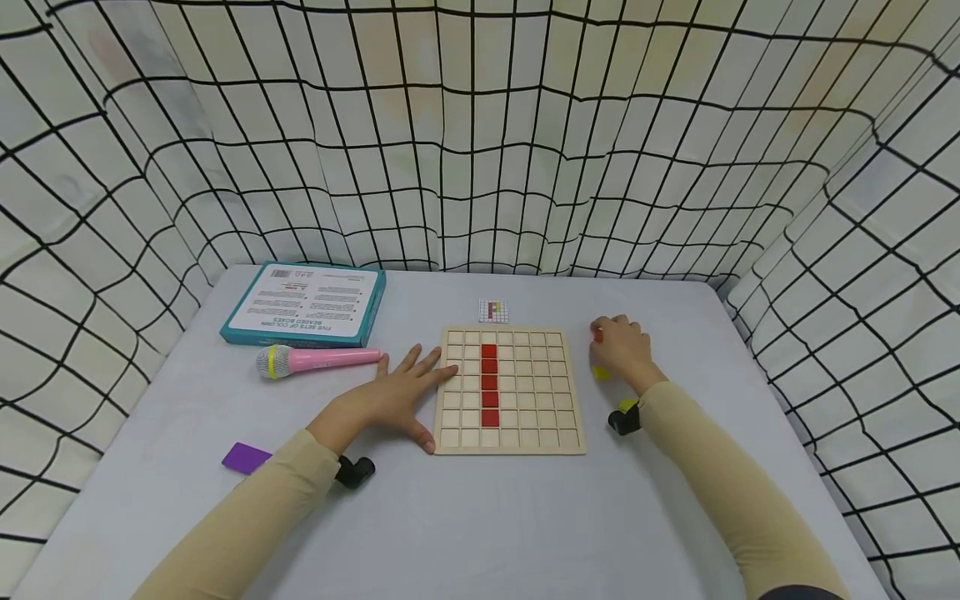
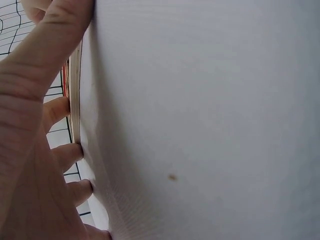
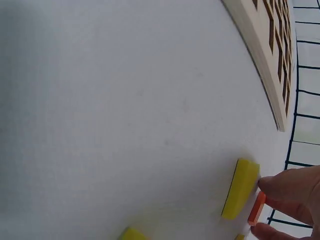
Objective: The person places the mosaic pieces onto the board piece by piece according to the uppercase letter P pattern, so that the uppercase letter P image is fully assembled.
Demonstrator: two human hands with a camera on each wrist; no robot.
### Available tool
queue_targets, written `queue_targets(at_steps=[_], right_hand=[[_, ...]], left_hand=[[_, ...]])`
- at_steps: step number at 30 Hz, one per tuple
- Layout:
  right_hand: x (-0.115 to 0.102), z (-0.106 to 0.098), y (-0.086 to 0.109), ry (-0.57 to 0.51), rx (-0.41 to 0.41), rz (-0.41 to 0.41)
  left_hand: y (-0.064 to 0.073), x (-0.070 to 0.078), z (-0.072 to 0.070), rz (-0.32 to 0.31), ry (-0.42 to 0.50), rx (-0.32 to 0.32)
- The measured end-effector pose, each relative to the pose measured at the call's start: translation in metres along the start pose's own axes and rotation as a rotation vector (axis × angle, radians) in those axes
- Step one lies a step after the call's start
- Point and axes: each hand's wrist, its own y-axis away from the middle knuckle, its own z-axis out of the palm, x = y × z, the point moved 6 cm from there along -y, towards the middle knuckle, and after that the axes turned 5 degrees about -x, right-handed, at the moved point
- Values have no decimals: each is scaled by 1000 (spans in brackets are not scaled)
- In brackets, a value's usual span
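A wooden grid board [image 1: 532, 450] lies flat mid-table, with a column of several red tiles [image 1: 489, 382] in its cells. My left hand [image 1: 397, 396] is spread, its fingers and thumb at the board's left edge; the left wrist view shows the fingertips by the board's side [image 2: 75, 100]. Off to the board's right, my right hand [image 1: 624, 348] pinches a small orange block [image 3: 257, 209] between thumb and fingertips. A yellow block [image 3: 241, 189] lies right beside the thumb, and another yellow block [image 1: 627, 405] shows near the right wrist.
A small pattern card [image 1: 493, 311] lies behind the board. At the back left is a teal-edged box [image 1: 303, 302], with a pink toy microphone [image 1: 322, 359] in front of it. A purple card [image 1: 246, 458] sits by the left forearm. Black netting [image 1: 472, 150] surrounds the table.
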Motion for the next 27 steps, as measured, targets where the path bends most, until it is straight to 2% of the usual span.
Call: queue_targets(at_steps=[12,27], right_hand=[[-3,0,-3,-15,22,-24],[-49,2,2,-100,-36,-134]], left_hand=[[-1,0,0,-1,-5,-7],[-3,-3,2,-4,-14,-3]])
